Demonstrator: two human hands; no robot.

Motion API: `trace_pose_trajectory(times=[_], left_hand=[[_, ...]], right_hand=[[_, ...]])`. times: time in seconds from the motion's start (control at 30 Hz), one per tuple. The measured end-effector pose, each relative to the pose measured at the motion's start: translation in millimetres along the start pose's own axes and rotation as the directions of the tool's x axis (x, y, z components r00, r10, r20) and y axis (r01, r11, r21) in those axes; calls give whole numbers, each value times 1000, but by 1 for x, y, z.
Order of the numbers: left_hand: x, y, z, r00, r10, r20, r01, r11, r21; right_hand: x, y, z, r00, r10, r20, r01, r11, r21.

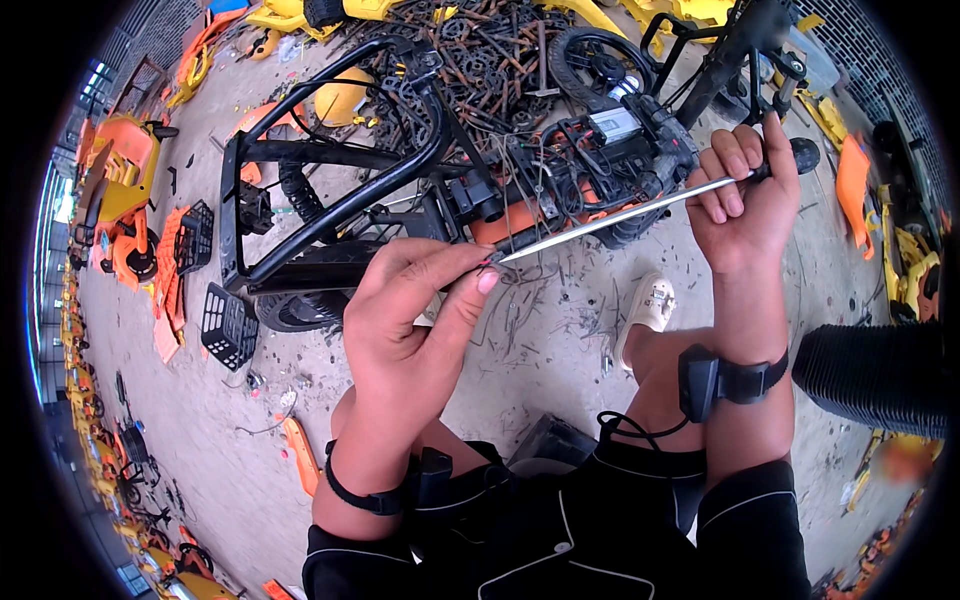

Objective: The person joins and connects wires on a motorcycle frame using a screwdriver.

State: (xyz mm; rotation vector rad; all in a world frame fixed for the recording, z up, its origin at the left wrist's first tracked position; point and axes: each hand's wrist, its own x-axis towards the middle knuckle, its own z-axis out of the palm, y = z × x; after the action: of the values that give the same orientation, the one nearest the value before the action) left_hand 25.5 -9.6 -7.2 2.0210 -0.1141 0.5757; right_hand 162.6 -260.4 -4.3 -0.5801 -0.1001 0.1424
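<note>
My right hand (745, 205), raised at the right, is closed round the dark handle of a long screwdriver (625, 214). Its bright shaft slants down and left to my left hand (415, 310). There, thumb and fingertips pinch a small dark piece (491, 259) with a bit of red, right at the shaft's tip; its kind is too small to make out. Just beyond both hands lies a black vehicle frame (310, 277), partly stripped. Beside it, under the shaft, loose black wires (570, 190) run over an orange part and a unit with a silver label (615, 125).
A heap of rusty metal parts (480, 60) lies behind the frame, near a hammer (543, 60) and a wheel (590, 70). Black baskets (230, 325) and orange panels stand left. A black ribbed tube (870, 375) juts in at right. Wire scraps litter the floor.
</note>
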Motion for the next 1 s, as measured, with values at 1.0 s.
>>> trace_pose_trajectory(times=[1.0], left_hand=[[-2, 1, -2, 1000, -8, 24, 7, 1000, 17]], right_hand=[[0, 2, 5, 999, -8, 31, 9, 999, -45]])
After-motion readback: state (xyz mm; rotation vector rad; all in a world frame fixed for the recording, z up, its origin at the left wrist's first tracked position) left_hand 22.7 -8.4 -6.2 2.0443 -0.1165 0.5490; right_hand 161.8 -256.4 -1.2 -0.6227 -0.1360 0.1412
